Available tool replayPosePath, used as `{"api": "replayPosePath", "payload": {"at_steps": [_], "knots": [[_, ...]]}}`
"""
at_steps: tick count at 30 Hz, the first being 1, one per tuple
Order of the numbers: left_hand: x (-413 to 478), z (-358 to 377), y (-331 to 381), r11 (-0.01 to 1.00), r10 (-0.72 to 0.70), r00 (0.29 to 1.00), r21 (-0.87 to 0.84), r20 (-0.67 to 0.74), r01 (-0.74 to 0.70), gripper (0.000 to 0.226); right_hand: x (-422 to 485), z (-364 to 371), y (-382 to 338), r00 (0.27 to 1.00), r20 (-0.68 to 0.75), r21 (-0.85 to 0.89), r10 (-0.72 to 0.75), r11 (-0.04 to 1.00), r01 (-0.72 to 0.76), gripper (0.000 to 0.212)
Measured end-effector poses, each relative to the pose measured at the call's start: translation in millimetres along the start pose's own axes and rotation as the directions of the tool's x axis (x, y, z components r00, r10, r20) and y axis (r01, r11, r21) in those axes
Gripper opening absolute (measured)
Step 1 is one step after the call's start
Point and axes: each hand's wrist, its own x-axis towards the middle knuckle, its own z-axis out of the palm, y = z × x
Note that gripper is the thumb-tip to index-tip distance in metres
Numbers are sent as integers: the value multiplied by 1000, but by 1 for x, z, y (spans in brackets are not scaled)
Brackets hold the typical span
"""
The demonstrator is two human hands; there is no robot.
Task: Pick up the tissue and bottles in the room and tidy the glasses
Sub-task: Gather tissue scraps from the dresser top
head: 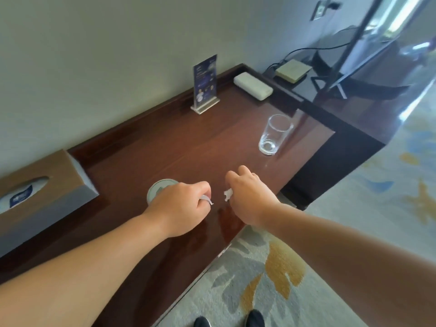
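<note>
Head view, looking down on both forearms over a dark wooden desk (pixel 179 147). The fingers (pixel 204 188) of the left hand (pixel 181 204) are curled shut around a small scrap of white tissue (pixel 207 200), of which only a twisted end protrudes near the knuckles. The right hand (pixel 250 197) is likewise closed, its fingers (pixel 238 178) folded under, pinching a second tissue scrap (pixel 228 194) that shows as a white tuft at the thumb side. The two hands lie close together, just above the desk near its front edge, the scraps facing each other across a narrow gap; this suggests the litter is being gathered from one spot, each hand taking a piece.

Partly hidden behind the left hand stands a round, pale-rimmed object (pixel 157 188), probably a second glass or a lid seen from above; which it is cannot be told. An empty clear drinking glass (pixel 274 135) stands upright well apart, toward the far right of the desk, and is not yet tidied. No bottle is visible.

At the far left sits a brown tissue box (pixel 44 185) against the wall. Further back stand an upright card holder (pixel 205 83), a white oblong case (pixel 253 86), and, beyond the desk's end, a small flat box (pixel 293 70) with cables beneath a television. Nothing lies between the hands and the glass; the round object beside the left hand is the nearest thing liable to be knocked. Patterned carpet (pixel 271 274) and two shoe tips appear below.
</note>
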Motion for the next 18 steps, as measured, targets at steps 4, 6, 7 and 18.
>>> {"api": "replayPosePath", "payload": {"at_steps": [4, 6, 7, 18], "knots": [[28, 0, 50, 989, 148, 988, 34, -38, -147, 4, -35, -33, 31, 998, -35, 31, 59, 998, -58, 30], [39, 4, 77, 976, 216, 976, 26, -22, -216, 7, -55, -45, 52, 993, -52, 20, 104, 995, -103, 28], [44, 6, 91, 969, 245, 970, 21, -1, -245, 11, -65, -49, 63, 989, -67, 19, 130, 991, -129, 25], [87, 47, 242, 889, 450, 889, 46, 78, -455, 26, -179, -102, 186, 922, -162, 164, 351, 931, -325, 39]]}}
